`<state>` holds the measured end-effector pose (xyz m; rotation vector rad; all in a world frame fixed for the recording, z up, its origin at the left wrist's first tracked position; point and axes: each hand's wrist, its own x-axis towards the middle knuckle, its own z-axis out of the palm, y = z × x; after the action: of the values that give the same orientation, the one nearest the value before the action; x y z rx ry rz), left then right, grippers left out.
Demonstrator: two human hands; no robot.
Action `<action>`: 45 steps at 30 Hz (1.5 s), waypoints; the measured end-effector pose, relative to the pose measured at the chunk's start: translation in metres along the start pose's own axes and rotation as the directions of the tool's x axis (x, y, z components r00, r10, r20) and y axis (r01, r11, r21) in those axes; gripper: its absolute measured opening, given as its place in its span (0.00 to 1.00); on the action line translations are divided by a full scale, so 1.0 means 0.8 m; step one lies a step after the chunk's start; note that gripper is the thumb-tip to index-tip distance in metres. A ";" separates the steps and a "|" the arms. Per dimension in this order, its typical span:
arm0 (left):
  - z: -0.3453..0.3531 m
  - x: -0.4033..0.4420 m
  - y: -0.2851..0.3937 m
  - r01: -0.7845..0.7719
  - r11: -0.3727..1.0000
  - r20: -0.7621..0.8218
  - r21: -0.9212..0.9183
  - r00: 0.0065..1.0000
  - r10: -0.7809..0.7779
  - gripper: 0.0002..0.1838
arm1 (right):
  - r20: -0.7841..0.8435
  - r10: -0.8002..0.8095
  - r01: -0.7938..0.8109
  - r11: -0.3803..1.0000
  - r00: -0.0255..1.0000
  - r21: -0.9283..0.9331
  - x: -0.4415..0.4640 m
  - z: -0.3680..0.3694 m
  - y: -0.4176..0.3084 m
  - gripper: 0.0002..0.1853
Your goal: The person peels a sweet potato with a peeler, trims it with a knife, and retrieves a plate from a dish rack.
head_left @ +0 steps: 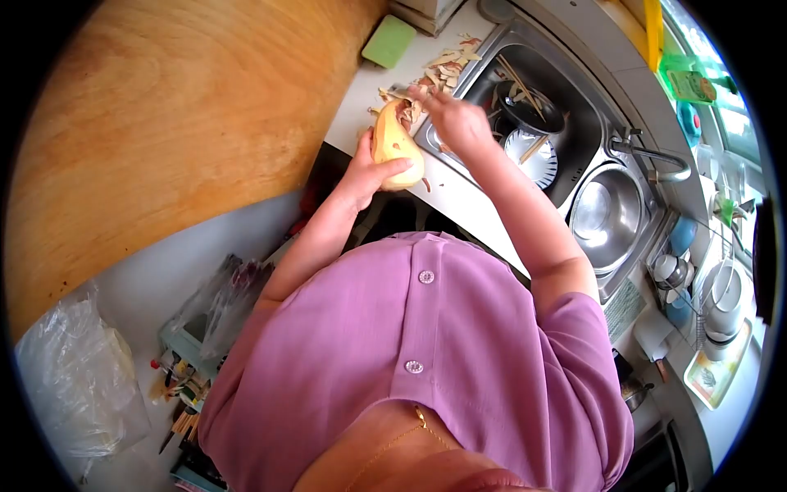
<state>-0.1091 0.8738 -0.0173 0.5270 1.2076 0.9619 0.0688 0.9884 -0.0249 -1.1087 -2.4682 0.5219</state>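
My left hand (pixel 367 174) is wrapped round the lower part of a peeled, pale orange squash (pixel 394 154) over the counter's front edge. Near the squash's upper end is my right hand (pixel 452 119), its fingers curled round something thin and greyish that is too small and blurred to make out. Strips of peel (pixel 443 72) lie in a heap on the white counter (pixel 348 111) behind the squash, and some reddish-brown bits hang beside its top end.
At the right a steel sink (pixel 574 100) holds a black pan (pixel 537 111), chopsticks and a striped plate (pixel 541 168). Its round basin (pixel 607 215) lies nearer. A green block (pixel 389 41) sits behind the peels. A wooden panel (pixel 188 123) fills the left.
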 end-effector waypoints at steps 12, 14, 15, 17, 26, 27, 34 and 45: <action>-0.037 -0.010 -0.010 0.294 0.785 0.464 -0.545 0.886 -0.010 0.40 | 0.078 0.529 -0.533 0.823 0.845 0.197 -0.002 0.046 0.018 0.14; -0.037 -0.008 -0.010 0.239 0.857 0.479 -0.457 0.878 0.011 0.41 | 0.178 0.525 -0.554 0.806 0.832 0.209 -0.005 0.061 0.014 0.17; -0.034 0.000 -0.010 0.178 0.908 0.501 -0.378 0.865 0.039 0.42 | 0.257 0.509 -0.564 0.793 0.821 0.231 0.000 0.059 0.008 0.18; -0.038 0.002 -0.010 0.162 0.929 0.545 -0.332 0.837 0.049 0.43 | 0.314 0.388 -0.462 0.862 0.867 0.208 0.001 0.106 0.022 0.17; 0.020 0.029 0.016 0.261 0.927 0.478 -0.270 0.872 -0.107 0.42 | -0.134 0.436 -0.399 0.886 0.890 0.236 -0.162 -0.023 0.011 0.17; 0.026 0.038 0.010 0.256 0.930 0.449 -0.263 0.886 -0.117 0.39 | -0.115 0.504 -0.469 0.852 0.856 0.233 -0.196 -0.025 0.015 0.17; 0.098 -0.015 -0.020 0.339 0.930 0.487 -0.138 0.842 -0.235 0.33 | -0.046 0.734 -0.677 0.647 0.677 0.350 -0.443 -0.075 -0.036 0.18; 0.288 -0.136 -0.183 0.575 0.808 0.608 0.131 0.597 -0.523 0.33 | -0.141 0.859 -0.804 0.511 0.493 0.304 -0.794 -0.127 -0.124 0.20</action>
<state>0.1509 0.7381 -0.0027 0.3226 0.6399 0.2393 0.4467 0.4591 -0.0112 -2.1165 -1.4220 0.7814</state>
